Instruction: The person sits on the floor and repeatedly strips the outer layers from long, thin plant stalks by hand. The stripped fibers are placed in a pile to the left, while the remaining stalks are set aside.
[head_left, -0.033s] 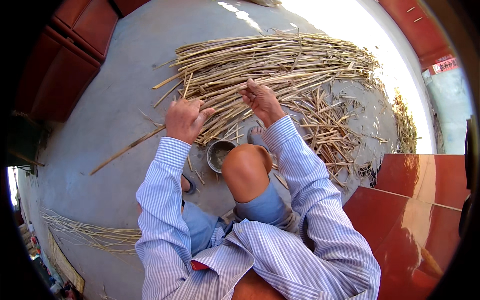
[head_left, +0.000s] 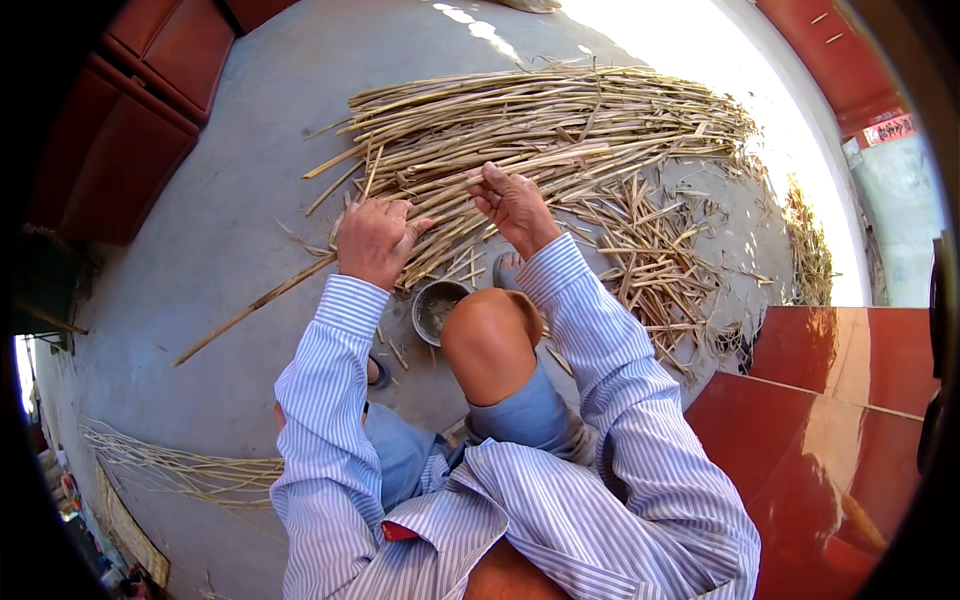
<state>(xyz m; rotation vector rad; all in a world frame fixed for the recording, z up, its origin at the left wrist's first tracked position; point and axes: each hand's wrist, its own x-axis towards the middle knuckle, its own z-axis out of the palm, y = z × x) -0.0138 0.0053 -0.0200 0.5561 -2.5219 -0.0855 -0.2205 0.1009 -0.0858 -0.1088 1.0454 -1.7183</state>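
Stalk pile (head_left: 520, 120) beyond the bowl (head_left: 420, 318)

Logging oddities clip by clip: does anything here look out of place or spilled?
Only the short pieces stand out: they lie loose on the floor at right, pointing every way, while the long stalks lie roughly side by side. The bowl seems upright, with no visible spill.

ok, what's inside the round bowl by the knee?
Inside the round bowl, murky greyish contents with paler patches show; can't tell what. The bare right knee covers its lower right, so anything there is hidden.
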